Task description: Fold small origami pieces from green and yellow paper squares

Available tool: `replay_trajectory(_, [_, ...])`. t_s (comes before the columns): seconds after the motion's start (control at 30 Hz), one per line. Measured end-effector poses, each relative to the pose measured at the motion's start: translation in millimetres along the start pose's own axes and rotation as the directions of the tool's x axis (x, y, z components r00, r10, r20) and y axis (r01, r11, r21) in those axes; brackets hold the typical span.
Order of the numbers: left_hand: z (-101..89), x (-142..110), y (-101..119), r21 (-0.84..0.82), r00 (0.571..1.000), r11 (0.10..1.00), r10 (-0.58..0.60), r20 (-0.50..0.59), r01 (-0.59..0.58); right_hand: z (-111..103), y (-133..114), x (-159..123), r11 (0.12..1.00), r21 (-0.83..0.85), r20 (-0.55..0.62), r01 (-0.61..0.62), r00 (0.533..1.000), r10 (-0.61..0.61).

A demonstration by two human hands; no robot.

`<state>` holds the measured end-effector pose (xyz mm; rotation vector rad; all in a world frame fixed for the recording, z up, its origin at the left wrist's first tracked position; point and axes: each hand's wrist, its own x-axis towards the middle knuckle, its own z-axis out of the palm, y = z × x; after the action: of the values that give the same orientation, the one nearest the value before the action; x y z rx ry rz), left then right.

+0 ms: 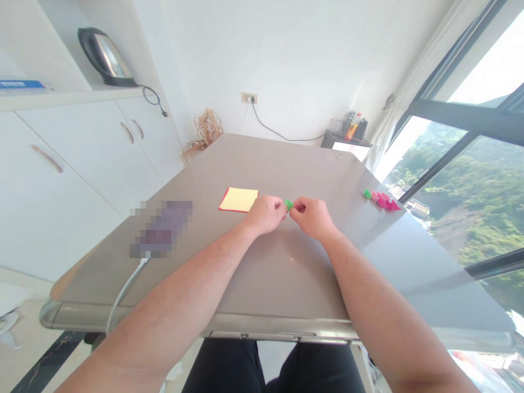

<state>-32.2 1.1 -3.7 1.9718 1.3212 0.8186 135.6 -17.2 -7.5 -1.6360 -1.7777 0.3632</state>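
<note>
Bare left forearm, bare right forearm, both broad at the near end, narrowing towards the far! Bare left hand, bare right hand too. And at the near edge, trousers: black, plain-looking cloth!

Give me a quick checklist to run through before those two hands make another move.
1. Green paper piece held: ok; the fingertips of the left hand and right hand meet at it.
2. Any folds in it neat: cannot tell; it is small and partly covered.
3. Yellow paper untouched by the left hand: cannot tell; the hand overlaps its edge in this view.
4. Pink and green paper strip out of the way: ok; it lies apart, beyond the right hand.
5. White cable free of the left forearm: cannot tell; they run close together toward the table's near edge.
</note>
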Motion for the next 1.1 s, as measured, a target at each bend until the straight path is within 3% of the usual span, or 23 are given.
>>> replay_trajectory(0.23, [1.6, -1.5, 2.7, 0.11, 0.995, 0.989, 0.1, -0.025, -0.097, -0.1, 1.5, 0.9, 0.999, -0.038, 0.005, -0.01, 1.0, 0.01])
replay_trajectory(0.53, [-1.4, 2.2, -5.7, 0.107, 0.999, 0.993, 0.046, 0.022, -0.048, -4.6, -2.7, -1.0, 0.999, 0.048, 0.134, -0.023, 0.991, 0.016])
replay_trajectory(1.1, [2.5, -2.7, 5.2, 0.025, 0.999, 1.0, 0.0, 0.047, -0.002, 8.4, -2.8, -1.2, 0.98, -0.2, -0.013, 0.0, 1.0, -0.002])
